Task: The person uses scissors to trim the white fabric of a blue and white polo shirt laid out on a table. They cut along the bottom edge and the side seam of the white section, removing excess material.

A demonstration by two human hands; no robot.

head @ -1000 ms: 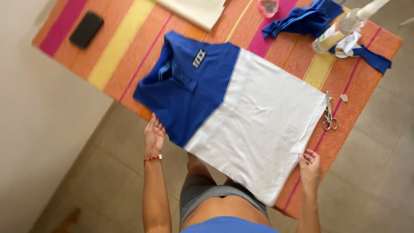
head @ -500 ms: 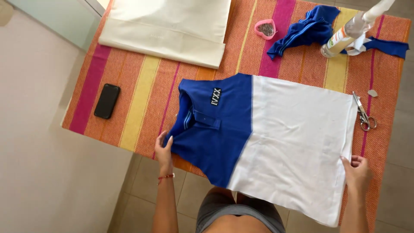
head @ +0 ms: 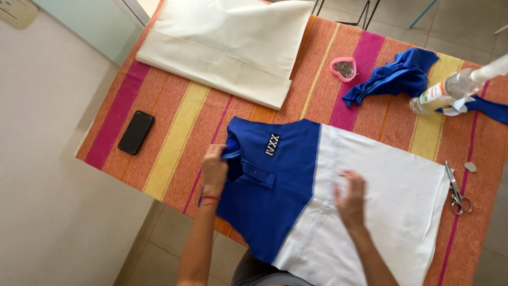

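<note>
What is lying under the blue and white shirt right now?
The striped tablecloth shows all around the blue and white shirt; its near edge overhangs the table. Anything beneath the fabric is hidden.

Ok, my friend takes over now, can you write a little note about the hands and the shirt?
Left hand grips the collar of the blue and white shirt.
Right hand lies flat on the white part, palm down.
The shirt is spread on the striped tablecloth, its near edge hanging over the table side.
Scissors lie right of the shirt, untouched.
Done: shirt laid out. Left: smoothing it, it seems.
</note>
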